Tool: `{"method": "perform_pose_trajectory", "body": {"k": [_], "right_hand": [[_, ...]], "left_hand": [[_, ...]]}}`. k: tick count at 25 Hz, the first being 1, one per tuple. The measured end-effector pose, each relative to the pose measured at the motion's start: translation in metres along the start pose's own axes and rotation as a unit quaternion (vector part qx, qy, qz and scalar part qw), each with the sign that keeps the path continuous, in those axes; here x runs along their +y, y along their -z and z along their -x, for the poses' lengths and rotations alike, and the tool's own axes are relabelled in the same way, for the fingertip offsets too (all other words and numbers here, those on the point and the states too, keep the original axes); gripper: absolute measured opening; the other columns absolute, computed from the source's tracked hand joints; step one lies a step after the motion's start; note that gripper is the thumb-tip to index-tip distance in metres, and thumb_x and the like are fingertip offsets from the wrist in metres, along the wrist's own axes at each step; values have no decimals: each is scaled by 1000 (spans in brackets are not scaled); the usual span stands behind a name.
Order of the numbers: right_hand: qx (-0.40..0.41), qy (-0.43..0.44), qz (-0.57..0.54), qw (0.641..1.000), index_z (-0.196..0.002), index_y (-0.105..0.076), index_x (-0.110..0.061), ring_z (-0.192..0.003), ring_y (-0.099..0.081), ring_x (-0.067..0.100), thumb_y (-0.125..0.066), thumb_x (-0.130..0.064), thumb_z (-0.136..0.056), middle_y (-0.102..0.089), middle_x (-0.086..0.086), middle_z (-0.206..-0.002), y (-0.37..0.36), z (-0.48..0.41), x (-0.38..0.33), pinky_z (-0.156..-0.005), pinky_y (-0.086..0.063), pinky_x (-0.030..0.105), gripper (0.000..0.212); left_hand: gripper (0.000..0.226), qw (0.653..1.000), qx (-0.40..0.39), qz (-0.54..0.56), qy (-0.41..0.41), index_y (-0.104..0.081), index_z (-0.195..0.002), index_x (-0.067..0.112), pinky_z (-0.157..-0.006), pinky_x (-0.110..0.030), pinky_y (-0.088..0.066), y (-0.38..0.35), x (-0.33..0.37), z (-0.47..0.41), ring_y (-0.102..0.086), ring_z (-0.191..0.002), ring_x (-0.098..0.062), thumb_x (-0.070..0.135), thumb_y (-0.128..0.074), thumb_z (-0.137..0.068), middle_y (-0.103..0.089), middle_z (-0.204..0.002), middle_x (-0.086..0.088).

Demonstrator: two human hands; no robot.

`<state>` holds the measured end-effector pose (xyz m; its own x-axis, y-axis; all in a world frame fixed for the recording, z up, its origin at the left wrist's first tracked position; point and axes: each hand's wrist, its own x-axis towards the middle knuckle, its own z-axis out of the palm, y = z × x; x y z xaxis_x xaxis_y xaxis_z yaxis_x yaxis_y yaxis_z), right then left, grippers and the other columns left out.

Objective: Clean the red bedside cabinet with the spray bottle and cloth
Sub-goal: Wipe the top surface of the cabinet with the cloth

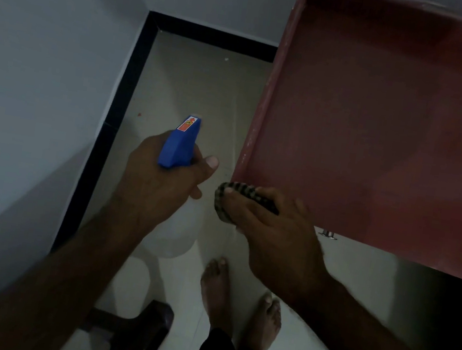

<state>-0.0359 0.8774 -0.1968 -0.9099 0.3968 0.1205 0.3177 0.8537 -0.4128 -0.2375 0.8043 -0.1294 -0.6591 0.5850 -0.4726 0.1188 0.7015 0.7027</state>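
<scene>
The left hand (156, 181) is wrapped round the neck of the spray bottle (179, 144), with the thumb lying alongside the blue trigger head. The nozzle points away over the floor (201, 86), not at the cabinet, and the pale bottle body hangs below the hand. Just right of it, the right hand (272, 229) grips a dark patterned cloth (230, 192), bunched under the fingers and thumb, and presses it onto the near left corner of the red bedside cabinet (381, 122). The flat top runs ahead and to the right of that hand. A small metal knob (327, 234) shows just right of the right hand, under the front edge.

The bottle looks like light, stiff plastic; how full it is cannot be told in this dim light. The neck under the trigger seems the surest hold. The cloth is soft and limp, so it probably wipes best spread flat under the palm. The painted top looks hard and smooth, so the cloth should glide.
</scene>
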Motion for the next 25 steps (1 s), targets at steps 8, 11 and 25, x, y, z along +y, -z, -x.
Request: {"method": "perform_pose_trajectory", "body": {"k": [8,11,25], "right_hand": [[11,-65,1,998,-143,-57,-26,-116,-55,30,-80,0,-69,-67,-8,-132,3,-24,4,-84,-40,41,81],[-8,-28,-11,1000,-141,-59,-25,-116,-56,30,-80,3,-70,-69,-8,-131,6,-17,-1,-85,-38,40,80],[34,-118,1,993,-141,-60,-24,-113,-59,34,-78,1,-74,-73,-1,-119,13,-59,16,-84,-49,48,73]], "left_hand": [[21,1000,3,16,-11,-60,-85,19,-64,-24,-48,-1,8,4,-71,-64,-7,35,-73,-88,-68,-73,-2],[21,1000,-1,5,-10,-61,-85,19,-62,-22,-47,2,7,5,-71,-64,-5,36,-73,-88,-69,-73,-1],[28,998,-33,6,-46,-62,-92,10,-53,-4,-47,4,9,-6,-70,-66,-6,35,-73,-89,-69,-78,-6]]}}
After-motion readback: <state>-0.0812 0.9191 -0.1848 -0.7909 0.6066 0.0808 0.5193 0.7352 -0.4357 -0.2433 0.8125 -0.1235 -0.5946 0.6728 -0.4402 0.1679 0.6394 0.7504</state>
